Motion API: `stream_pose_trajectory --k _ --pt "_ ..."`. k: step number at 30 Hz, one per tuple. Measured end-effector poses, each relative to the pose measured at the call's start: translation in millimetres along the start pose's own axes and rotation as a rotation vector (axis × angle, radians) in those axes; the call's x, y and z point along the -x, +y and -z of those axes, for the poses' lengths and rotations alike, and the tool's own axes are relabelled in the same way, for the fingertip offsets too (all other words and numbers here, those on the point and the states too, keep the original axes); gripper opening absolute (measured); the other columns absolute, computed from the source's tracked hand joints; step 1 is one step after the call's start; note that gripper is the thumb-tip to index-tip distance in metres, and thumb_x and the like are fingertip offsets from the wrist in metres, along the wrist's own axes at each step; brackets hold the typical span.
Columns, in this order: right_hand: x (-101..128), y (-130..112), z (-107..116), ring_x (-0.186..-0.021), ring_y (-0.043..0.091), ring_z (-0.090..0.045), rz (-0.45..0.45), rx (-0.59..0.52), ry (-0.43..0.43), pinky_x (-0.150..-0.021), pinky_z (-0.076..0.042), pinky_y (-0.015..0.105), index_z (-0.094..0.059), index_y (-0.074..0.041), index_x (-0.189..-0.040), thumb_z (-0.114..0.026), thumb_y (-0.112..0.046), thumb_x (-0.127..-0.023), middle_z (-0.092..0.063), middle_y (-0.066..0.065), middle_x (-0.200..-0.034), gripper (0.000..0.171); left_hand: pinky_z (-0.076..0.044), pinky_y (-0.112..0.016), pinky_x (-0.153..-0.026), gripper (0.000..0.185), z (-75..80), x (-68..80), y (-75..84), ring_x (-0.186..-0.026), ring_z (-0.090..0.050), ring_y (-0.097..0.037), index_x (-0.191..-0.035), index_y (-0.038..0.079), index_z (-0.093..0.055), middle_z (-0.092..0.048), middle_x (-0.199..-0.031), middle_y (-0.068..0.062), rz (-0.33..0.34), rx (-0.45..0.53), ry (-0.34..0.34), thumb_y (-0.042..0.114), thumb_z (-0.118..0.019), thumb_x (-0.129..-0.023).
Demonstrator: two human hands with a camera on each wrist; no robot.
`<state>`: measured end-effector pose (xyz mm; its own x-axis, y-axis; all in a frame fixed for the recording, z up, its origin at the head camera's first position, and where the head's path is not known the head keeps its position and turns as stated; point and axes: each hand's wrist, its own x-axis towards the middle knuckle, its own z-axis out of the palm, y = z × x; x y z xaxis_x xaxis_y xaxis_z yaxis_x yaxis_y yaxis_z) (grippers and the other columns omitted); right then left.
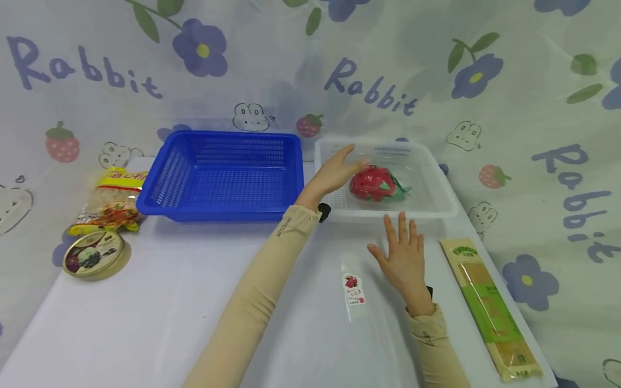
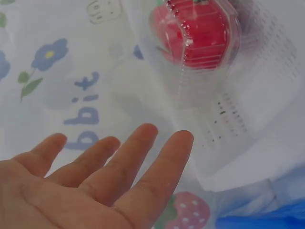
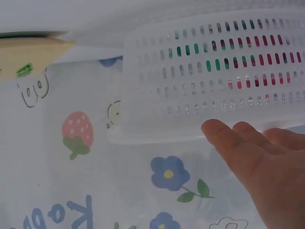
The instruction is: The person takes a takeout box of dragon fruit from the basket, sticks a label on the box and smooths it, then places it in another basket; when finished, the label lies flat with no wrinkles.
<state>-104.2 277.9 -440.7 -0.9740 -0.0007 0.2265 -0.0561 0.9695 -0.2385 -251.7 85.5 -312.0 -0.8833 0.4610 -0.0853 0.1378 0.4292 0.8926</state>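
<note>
On the tabletop (image 1: 145,323), the white basket (image 1: 442,186) stands ahead of me. My left hand (image 1: 335,172) is at the basket's left end, fingers extended, grasping nothing; my right hand (image 1: 406,261) is likewise empty, fingers outstretched near the front wall. Inside the basket sits the packaged red fruit (image 1: 371,184), nearer my left: from that hand it lies just to the right and slightly toward me; from my right, ahead and slightly left, past the wall. Its long axis runs roughly sideways, green tips (image 1: 400,192) rightward.
</note>
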Motion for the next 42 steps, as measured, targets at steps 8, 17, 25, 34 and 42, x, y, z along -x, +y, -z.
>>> stream_pose_trajectory --k 8,17,25,34,42 --pt "-1.9 1.3 1.2 -0.145 0.050 -0.015 -0.014 0.015 0.017 -0.112 -0.015 0.071 -0.026 -0.015 -0.154 -0.057 -0.054 -0.091 -0.014 0.023 -0.161 0.080 -0.026 -0.045 -0.119 0.082 -16.2 -37.8 17.3 -0.148 -0.025 -0.026 -0.156 0.019 -0.019 -0.024 -0.161 -0.004 0.031 -0.092 -0.004 0.047 -0.060 -0.092" --pt "3.7 -2.8 -10.8 -0.145 0.050 -0.016 -0.010 -0.012 0.014 -0.111 -0.017 0.071 -0.026 -0.017 -0.154 -0.054 -0.058 -0.091 -0.014 0.021 -0.161 0.080 -0.021 -0.049 -0.121 0.089 -28.3 -60.6 -3.0 -0.151 -0.015 -0.031 -0.156 0.015 -0.018 -0.021 -0.162 -0.010 0.207 -0.145 -0.069 0.044 -0.067 -0.088" --pt "3.9 2.9 -14.9 -0.147 0.047 -0.014 -0.022 -0.029 0.021 -0.112 -0.017 0.069 -0.020 -0.021 -0.156 -0.055 -0.055 -0.092 -0.008 0.017 -0.163 0.080 -0.027 -0.053 -0.117 0.106 -47.6 -69.4 -14.3 -0.151 -0.011 -0.035 -0.157 0.023 -0.011 0.004 -0.164 -0.016 0.297 -0.213 -0.153 0.026 -0.082 -0.078" --pt "-1.0 2.8 -17.4 -0.146 0.048 -0.016 -0.012 -0.026 0.032 -0.112 -0.017 0.070 -0.021 -0.021 -0.156 -0.052 -0.061 -0.091 -0.009 0.016 -0.163 0.082 -0.033 -0.051 -0.114 0.108 -45.9 -85.1 -13.5 -0.149 -0.011 -0.041 -0.157 0.030 -0.007 0.016 -0.162 -0.018 0.414 -0.179 -0.188 0.019 -0.081 -0.078" --pt "-0.2 6.9 -18.8 -0.146 0.048 -0.016 -0.022 -0.039 0.051 -0.112 -0.018 0.070 -0.022 -0.021 -0.155 -0.049 -0.064 -0.090 -0.009 0.017 -0.163 0.082 -0.043 -0.050 -0.106 0.115 -50.8 -89.6 -14.6 -0.148 -0.008 -0.047 -0.155 0.040 -0.008 0.021 -0.161 -0.014 0.403 -0.182 -0.176 0.007 -0.082 -0.074"
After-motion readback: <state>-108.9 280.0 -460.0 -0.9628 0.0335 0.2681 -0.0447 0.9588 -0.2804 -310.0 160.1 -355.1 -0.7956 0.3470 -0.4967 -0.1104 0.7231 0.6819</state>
